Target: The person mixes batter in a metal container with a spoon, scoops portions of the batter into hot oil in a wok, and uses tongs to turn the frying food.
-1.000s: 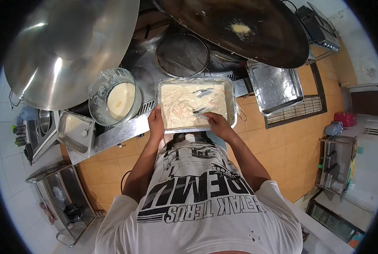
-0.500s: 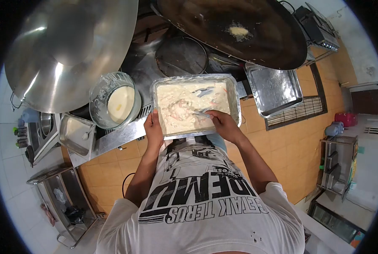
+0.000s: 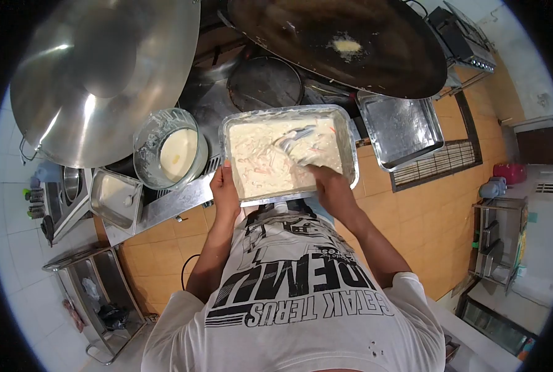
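The metal tray [image 3: 351,139] is directly in front of the torso, near the stove edge; whether any part of it rests on the counter cannot be told; the left hand [image 3: 225,191] grips its near left side, thumb against the wall and the other fingers largely hidden; the right hand [image 3: 336,193] is closed around a metal utensil [image 3: 302,162] whose end is sunk in the batter [image 3: 261,164]. Caution: the tray may tip or turn if the left grip slips, since only that hand appears to steady it; batter may spill over the near wall onto the shirt [image 3: 301,273] if the stirring stroke is too forceful; the nearby glass bowl [image 3: 197,158] may be knocked if the tray swings leftward. Inventory in view: hands, two; rectangular metal trays, three, counting the held one, a second tray [image 3: 400,127] at right and a smaller tray [image 3: 112,201] at left; glass bowls, one, holding pale liquid; dark woks [image 3: 388,37], one; large steel vessels or lids [image 3: 59,105], one; round dark pans or plates [image 3: 264,84], one.
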`<action>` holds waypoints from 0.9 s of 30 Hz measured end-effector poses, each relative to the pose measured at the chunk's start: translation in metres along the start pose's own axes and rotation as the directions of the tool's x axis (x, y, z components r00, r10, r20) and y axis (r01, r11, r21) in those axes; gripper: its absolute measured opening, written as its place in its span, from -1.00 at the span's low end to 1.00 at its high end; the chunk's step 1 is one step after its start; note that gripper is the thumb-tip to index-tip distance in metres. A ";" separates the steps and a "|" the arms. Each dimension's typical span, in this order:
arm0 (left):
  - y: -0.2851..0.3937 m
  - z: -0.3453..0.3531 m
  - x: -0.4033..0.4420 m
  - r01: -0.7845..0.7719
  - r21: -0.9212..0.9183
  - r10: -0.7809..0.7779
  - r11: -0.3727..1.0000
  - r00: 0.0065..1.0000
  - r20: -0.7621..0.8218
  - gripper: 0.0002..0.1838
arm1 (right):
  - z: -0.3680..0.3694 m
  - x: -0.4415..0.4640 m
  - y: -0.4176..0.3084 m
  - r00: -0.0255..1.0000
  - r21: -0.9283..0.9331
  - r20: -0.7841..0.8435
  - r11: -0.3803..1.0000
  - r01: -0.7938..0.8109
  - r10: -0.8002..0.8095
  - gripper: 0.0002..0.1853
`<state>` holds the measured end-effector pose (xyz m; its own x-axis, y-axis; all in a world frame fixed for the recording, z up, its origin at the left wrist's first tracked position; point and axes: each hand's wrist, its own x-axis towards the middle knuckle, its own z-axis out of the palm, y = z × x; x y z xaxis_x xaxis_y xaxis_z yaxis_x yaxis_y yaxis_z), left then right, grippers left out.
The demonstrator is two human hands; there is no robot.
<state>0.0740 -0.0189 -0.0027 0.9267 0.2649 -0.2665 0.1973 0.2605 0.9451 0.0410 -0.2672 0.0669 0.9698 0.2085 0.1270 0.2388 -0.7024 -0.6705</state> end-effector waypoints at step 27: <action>0.023 -0.020 -0.019 0.048 -0.087 -0.052 0.995 0.997 -0.053 -0.65 | -0.001 0.021 -0.031 0.843 0.495 0.512 0.745 -0.447 0.165 -0.71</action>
<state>0.0542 0.0001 0.0204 0.8970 0.2995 -0.3253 0.2125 0.3531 0.9111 0.0544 -0.2414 0.0909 0.8309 0.4081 -0.3782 -0.2808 -0.2792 -0.9183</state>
